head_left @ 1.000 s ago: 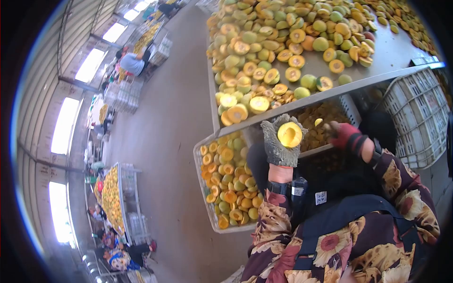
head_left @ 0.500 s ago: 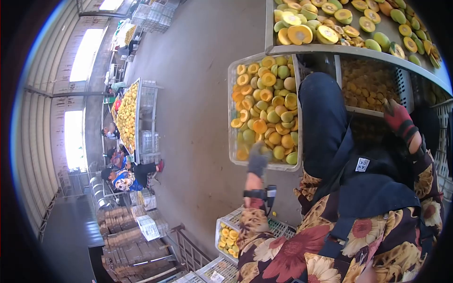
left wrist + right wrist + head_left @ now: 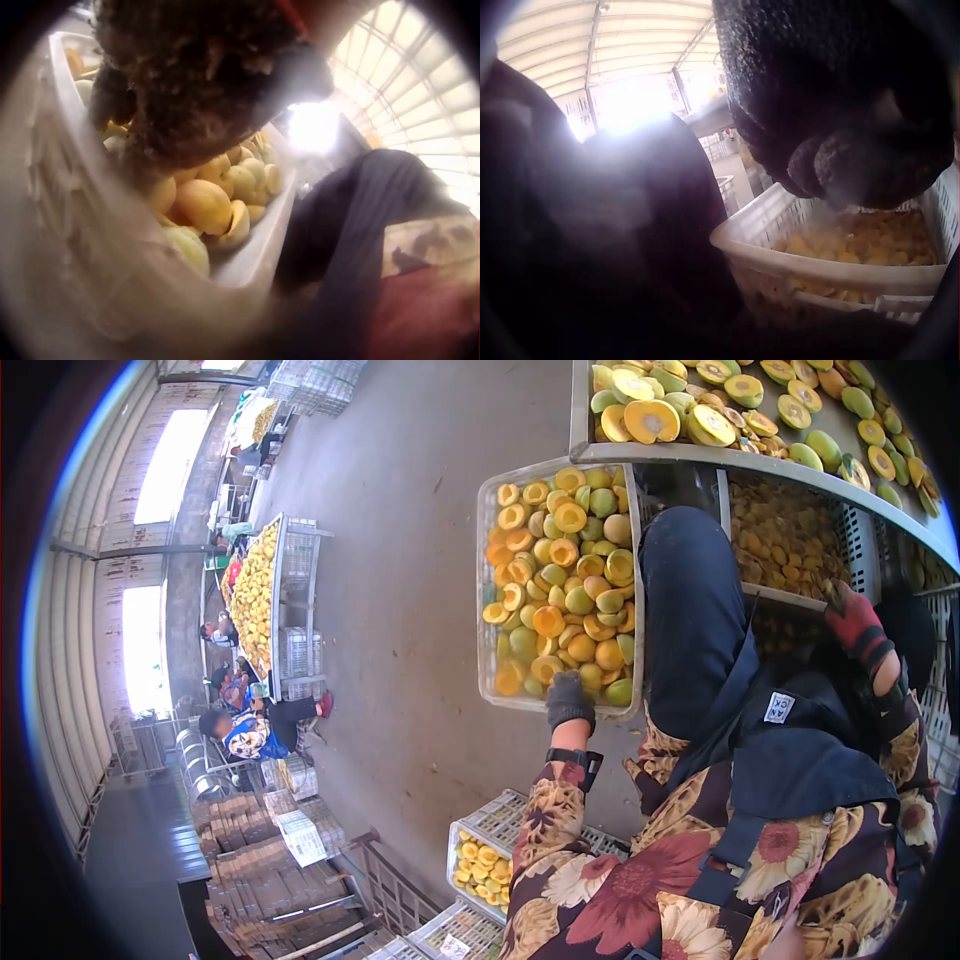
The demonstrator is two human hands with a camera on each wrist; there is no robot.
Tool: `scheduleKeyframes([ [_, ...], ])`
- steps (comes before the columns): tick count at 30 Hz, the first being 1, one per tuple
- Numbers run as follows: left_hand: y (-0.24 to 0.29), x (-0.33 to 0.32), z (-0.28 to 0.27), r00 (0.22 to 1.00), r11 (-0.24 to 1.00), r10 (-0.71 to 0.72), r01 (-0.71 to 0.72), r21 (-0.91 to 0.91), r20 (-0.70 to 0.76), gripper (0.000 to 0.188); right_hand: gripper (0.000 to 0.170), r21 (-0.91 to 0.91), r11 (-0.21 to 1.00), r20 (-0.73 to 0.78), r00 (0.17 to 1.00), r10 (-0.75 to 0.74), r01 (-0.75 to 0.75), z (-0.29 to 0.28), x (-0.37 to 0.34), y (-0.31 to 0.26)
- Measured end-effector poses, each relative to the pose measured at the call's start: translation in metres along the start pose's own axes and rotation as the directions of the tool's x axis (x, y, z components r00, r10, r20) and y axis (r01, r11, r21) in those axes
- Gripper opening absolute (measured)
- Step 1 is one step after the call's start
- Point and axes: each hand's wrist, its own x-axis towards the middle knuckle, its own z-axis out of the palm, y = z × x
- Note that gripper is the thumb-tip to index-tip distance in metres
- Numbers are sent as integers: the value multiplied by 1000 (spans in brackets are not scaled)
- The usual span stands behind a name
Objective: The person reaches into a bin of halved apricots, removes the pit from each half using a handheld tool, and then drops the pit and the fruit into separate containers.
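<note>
My left hand [image 3: 571, 700], in a dark grey glove, is at the near rim of a pale plastic crate [image 3: 485, 585]. Halved and whole green-orange fruit [image 3: 570, 517] fill that crate. In the left wrist view the soiled glove [image 3: 195, 82] overlaps the crate wall and hides its fingertips; I cannot tell whether they pinch anything. My right hand [image 3: 852, 624], gloved in red and dark grey, is beside the near edge of a second crate [image 3: 780, 596] of small brownish-yellow pieces. Its curled glove fingers [image 3: 847, 169] hang above that crate in the right wrist view, their grasp hidden.
A metal-edged table [image 3: 690, 453] bears more cut fruit ahead. My knee [image 3: 690, 550] stands between the two crates. Another crate of yellow fruit [image 3: 482, 870] is on the floor behind left. Other people [image 3: 255, 730] sit at a fruit-laden table [image 3: 280, 610] across the floor.
My left hand, which held up a halved fruit, has swung left and down to the crate, where that half no longer shows. My view has turned left; the right hand stays by its crate.
</note>
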Motion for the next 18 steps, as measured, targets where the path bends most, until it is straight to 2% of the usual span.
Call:
scheduleKeyframes([
  [2, 3, 7, 3, 1000, 1000, -24, 24, -8, -4, 50, 34, 33, 999, 0, 1000, 5, -5, -1, -3, -7],
  [5, -35, 39, 53, 982, 979, 180, -172, 108, -64, 57, 32, -51, 996, 50, 997, -64, 66, 16, 6, 30],
  [6, -23, 38, 32, 993, 998, 61, -64, 20, 97, 63, 31, -76, 997, 68, 997, -22, 27, 7, 9, 21],
  [8, -24, 36, 16, 982, 989, 136, -143, 45, 132, 59, 30, -116, 991, 99, 993, 71, -59, -16, 3, -19],
  [9, -25, 40, 9, 970, 978, 173, -190, 90, 169, 56, 28, -117, 991, 37, 997, 63, -58, -23, 2, -27],
  [12, -6, 17, -47, 986, 985, 167, -167, -37, 9, 46, 25, -104, 994, -142, 989, 27, -43, -35, 3, -43],
  [14, 0, 20, -65, 955, 972, 197, -221, -86, -223, 41, 23, -87, 996, -298, 955, 0, -27, -42, 5, -48],
  [15, 11, 25, -76, 912, 954, 229, -280, -108, -340, 39, 22, -120, 984, -256, 962, 97, -132, -37, 10, -44],
  [16, 26, 31, -92, 891, 942, 278, -325, -78, -359, 38, 22, -153, 955, -240, 947, 213, -253, -31, 20, -35],
  [17, 46, 33, -112, 863, 923, 340, -382, -42, -374, 36, 22, -366, 883, 5, 949, 317, -293, -32, 23, -29],
  [18, 70, 28, -132, 791, 878, 414, -478, -31, -450, 35, 20, -443, 871, 141, 942, 304, -214, -21, 27, -13],
])
